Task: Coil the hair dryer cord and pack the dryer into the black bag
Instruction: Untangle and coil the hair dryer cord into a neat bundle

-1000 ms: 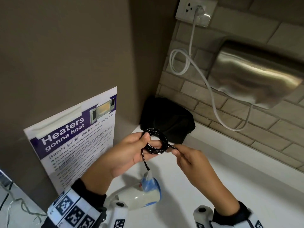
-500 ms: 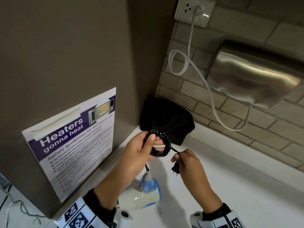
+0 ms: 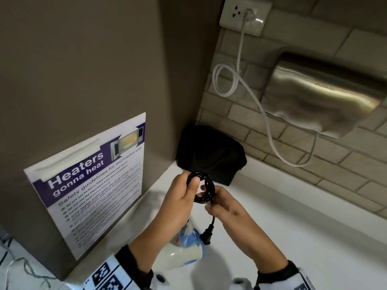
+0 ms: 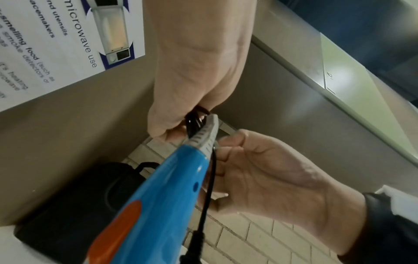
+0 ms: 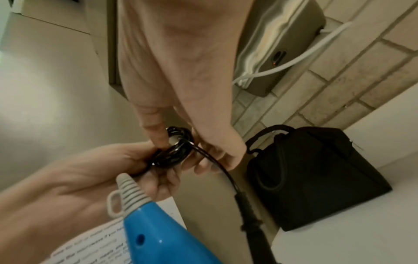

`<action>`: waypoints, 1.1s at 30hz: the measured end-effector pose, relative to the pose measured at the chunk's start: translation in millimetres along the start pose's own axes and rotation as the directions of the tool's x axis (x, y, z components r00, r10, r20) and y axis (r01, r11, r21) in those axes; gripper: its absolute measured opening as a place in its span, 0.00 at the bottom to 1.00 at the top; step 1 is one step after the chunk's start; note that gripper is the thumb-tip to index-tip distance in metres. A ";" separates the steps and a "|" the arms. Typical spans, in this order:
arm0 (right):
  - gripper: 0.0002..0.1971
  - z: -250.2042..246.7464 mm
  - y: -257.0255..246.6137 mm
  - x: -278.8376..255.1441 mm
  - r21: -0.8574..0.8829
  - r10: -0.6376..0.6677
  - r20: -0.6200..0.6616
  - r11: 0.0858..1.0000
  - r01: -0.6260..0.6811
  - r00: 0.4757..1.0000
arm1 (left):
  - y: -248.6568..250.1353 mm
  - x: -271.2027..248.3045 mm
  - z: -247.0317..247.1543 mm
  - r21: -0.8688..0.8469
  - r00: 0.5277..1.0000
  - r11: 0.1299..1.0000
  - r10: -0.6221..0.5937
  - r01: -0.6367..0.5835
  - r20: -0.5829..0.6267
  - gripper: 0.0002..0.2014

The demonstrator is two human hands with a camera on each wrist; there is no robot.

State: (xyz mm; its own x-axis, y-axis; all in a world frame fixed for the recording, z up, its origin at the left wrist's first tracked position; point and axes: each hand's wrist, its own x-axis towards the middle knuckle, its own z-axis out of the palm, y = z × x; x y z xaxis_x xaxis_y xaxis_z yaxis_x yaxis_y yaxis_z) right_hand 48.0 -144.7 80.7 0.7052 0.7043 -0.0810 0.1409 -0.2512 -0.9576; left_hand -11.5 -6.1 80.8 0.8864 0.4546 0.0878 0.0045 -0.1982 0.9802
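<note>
Black bag blocking corner

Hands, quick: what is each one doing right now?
Left hand: holding the coiled black cord, thumb pressed over the loops.
Right hand: fingers curled, pinching the cord's loose end by the coil; the plug dangles below.

Coiled cord held between left hand and right hand, above counter. Plug hangs below coil. Hair dryer under hands. Bag behind, in corner. Poster left.
</note>
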 end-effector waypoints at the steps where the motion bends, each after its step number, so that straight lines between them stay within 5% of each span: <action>1: 0.13 1.6 -0.9 1.7 0.010 -0.014 -0.039 1.000 0.015 0.999 | -2.3 1.7 1.7 0.012 1.000 1.000 0.015 -0.015 0.006 0.10; 6: 0.13 9.2 -1.3 9.2 -0.159 -0.172 -0.185 0.977 0.144 0.968 | -12.8 4.0 7.0 0.066 0.994 0.992 0.107 -0.107 0.010 0.05; 12: 0.14 2.2 -3.7 11.5 -0.390 -0.237 -0.140 0.906 0.166 0.962 | -1.7 9.2 0.1 -0.084 0.998 0.996 0.031 -0.036 -0.062 0.10; 17: 0.13 -17.3 27.6 13.4 -0.772 -0.368 -0.168 0.626 0.110 0.915 | -1.8 15.5 -16.8 -0.053 1.000 0.998 0.017 -0.017 -0.010 0.20; 19: 0.10 -19.7 34.5 19.5 -0.797 -0.367 -0.246 0.604 0.029 0.897 | 1.7 7.9 -11.1 -0.091 1.000 0.996 -0.005 0.008 0.026 0.18; 22: 0.09 -22.0 36.5 23.7 -0.632 -0.263 -0.393 0.773 -0.050 0.881 | 7.6 -2.7 -2.8 -0.137 0.995 0.989 -0.041 0.052 0.088 0.16; 25: 0.12 -18.9 28.4 21.9 -0.108 -0.015 -0.469 0.993 -0.041 0.883 | 5.2 -1.9 -0.7 -0.199 0.991 0.975 -0.075 0.097 0.114 0.16; 28: 0.13 -12.6 18.3 18.9 0.342 0.144 -0.394 0.940 -0.001 0.908 | -1.2 1.8 3.1 -0.244 0.988 0.961 -0.107 0.132 0.112 0.17; 33: 0.12 -10.8 12.7 23.1 0.627 0.195 -0.352 0.775 0.076 0.916 | -7.3 2.5 5.3 -0.284 0.987 0.950 -0.100 0.133 0.126 0.16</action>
State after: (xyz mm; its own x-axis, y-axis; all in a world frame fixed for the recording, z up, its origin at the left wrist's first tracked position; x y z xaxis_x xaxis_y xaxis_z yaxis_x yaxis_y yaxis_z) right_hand 73.6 -138.8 69.6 0.9175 0.3624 -0.1637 -0.2730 0.2748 -0.9219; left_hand -6.9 -8.1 72.9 0.9328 0.3588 -0.0342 -0.0092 0.1186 0.9929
